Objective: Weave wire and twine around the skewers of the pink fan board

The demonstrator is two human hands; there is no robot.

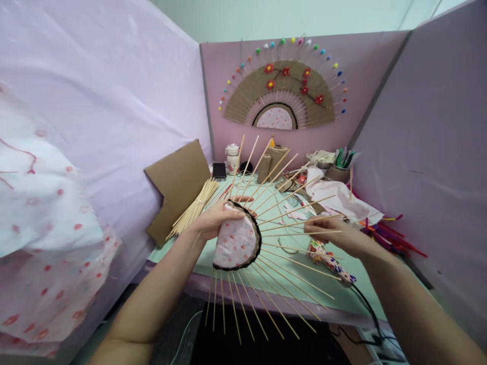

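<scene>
Two bare forearms are seen, entering from the lower corners of the view. No sleeve is worn on either arm as far as the frame's edge. The left hand and the right hand are left uncovered: no glove is worn. No ring, watch or bracelet can be made out at the fingers or wrists.

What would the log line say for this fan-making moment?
left hand: holds fabric half-disc | right hand: pinches one wooden skewer | glue gun: on table
</scene>
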